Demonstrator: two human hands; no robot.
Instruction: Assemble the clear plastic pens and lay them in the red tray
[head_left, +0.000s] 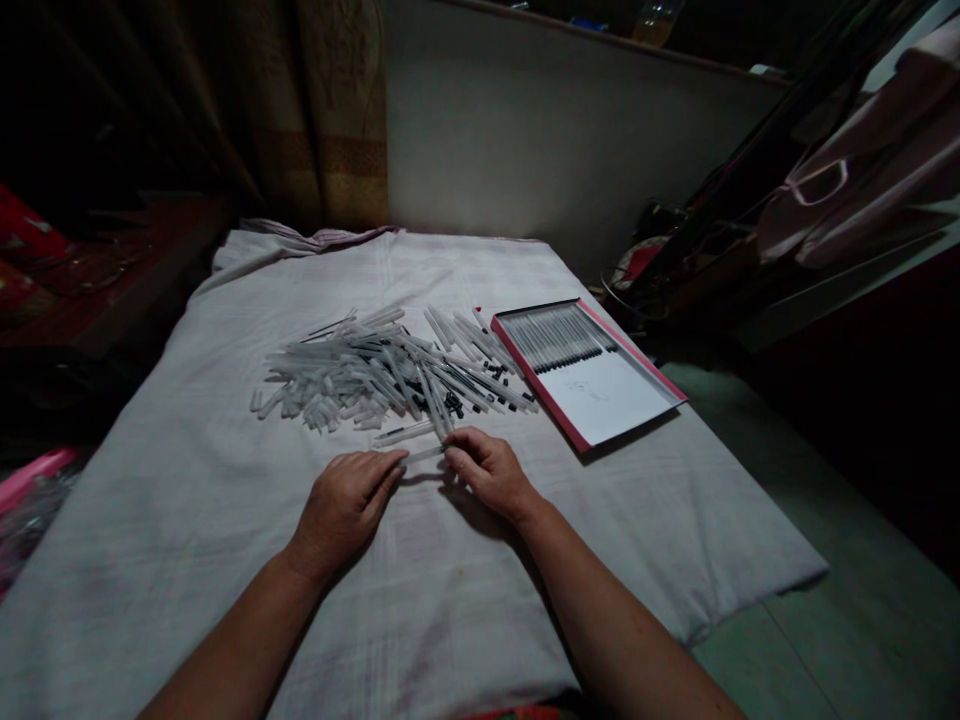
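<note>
Between my two hands a translucent pen (pixel 424 456) lies level, just above the cloth. My left hand (pixel 346 500) pinches its left end, and the fingers of my right hand (pixel 491 470) are closed on its right end. Past my fingertips spreads a heap of pen parts (pixel 352 365): clear barrels, pale caps and thin refills. Small black plugs (pixel 454 403) are scattered at the heap's right side. To the right rests a shallow red-edged box (pixel 551 405), with a row of pens (pixel 559 338) laid side by side in its far half and bare white bottom in the near half.
A pale cloth (pixel 420 620) covers the table. A wall (pixel 525 130) and a brown curtain (pixel 345 120) stand behind it. At the left is a dark wooden surface (pixel 112 270); pinkish fabric (pixel 832 190) hangs at the right above a tiled floor (pixel 795 640).
</note>
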